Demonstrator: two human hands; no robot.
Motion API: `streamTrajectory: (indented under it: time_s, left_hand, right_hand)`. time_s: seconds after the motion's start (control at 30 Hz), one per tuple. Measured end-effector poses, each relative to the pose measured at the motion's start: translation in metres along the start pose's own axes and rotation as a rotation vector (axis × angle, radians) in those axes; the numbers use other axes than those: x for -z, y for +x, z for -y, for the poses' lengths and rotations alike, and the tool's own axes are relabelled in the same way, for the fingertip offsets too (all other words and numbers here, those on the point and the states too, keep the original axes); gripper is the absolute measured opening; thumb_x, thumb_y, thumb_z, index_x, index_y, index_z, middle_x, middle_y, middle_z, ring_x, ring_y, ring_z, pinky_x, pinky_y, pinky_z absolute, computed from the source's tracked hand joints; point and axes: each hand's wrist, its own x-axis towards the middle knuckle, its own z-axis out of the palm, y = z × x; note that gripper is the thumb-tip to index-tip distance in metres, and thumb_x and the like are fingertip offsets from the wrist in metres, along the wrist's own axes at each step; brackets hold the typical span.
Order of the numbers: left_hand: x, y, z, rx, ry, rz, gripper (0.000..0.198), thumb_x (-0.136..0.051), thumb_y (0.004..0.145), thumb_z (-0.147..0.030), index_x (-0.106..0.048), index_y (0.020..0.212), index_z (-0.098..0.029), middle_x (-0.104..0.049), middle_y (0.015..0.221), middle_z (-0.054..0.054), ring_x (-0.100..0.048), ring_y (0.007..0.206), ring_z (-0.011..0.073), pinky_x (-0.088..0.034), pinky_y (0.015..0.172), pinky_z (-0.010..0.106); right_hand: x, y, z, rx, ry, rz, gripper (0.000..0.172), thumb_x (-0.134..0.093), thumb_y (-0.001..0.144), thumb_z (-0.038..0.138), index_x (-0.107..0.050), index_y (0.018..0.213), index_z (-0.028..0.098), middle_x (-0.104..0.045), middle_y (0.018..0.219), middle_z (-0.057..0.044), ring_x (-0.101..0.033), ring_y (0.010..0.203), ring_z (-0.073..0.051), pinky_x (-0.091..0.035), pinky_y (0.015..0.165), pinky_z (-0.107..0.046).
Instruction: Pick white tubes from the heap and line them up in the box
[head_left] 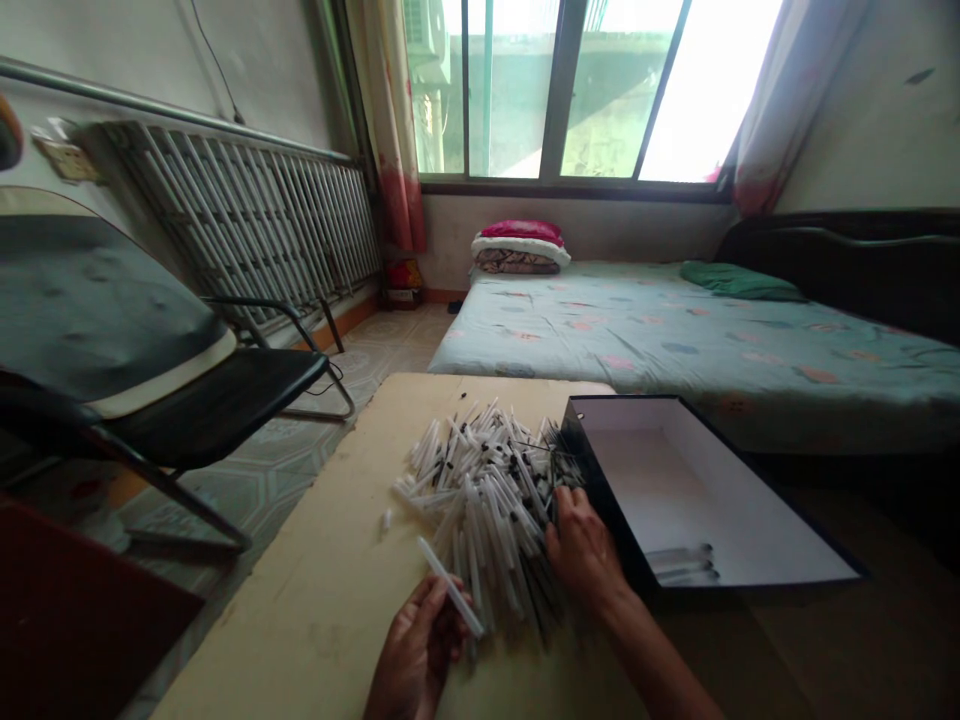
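In the head view, my left hand (421, 632) pinches a white translucent pen barrel (450, 588) between thumb and fingers, at the near edge of the pile. A large heap of pen parts (487, 500) lies on the table, mostly white barrels mixed with black caps and thin dark rods. My right hand (583, 545) reaches to the right side of the heap, beside thin dark pen refills (559, 458). Its fingers are bent together, and their tips are partly hidden. To the right stands a black box with a white inside (712, 470), where a few pens (682, 563) lie in the near corner.
The pale yellow table (315, 590) ends on the left above a tiled floor. A small white piece (385, 520) lies left of the heap. A black chair (225, 400) stands at left. Beyond the table is a bed (600, 330) with folded bedding (520, 247).
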Motion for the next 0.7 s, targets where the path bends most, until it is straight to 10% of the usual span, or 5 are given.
streamTrajectory:
  time_s: [0.4, 0.7]
  left_hand:
    - [-0.001, 0.005, 0.006, 0.032, -0.046, 0.008, 0.024, -0.074, 0.067, -0.027, -0.063, 0.084, -0.014, -0.068, 0.068, 0.002, -0.061, 0.056, 0.0093, -0.046, 0.048, 0.018]
    - [-0.007, 0.012, -0.004, -0.010, -0.139, -0.195, 0.007, -0.056, 0.080, -0.007, -0.059, 0.084, -0.012, -0.071, 0.069, 0.006, -0.067, 0.056, 0.0131, -0.052, 0.049, 0.021]
  right_hand:
    - [-0.004, -0.007, -0.004, -0.055, -0.034, -0.080, 0.017, -0.040, 0.084, 0.004, -0.048, 0.076, 0.018, -0.055, 0.074, -0.005, -0.057, 0.062, -0.016, -0.035, 0.054, -0.024]
    - [0.034, -0.068, 0.021, 0.184, 0.501, -0.537, 0.008, -0.049, 0.083, 0.013, -0.053, 0.079, 0.020, -0.046, 0.061, 0.003, -0.046, 0.050, -0.010, -0.040, 0.054, -0.021]
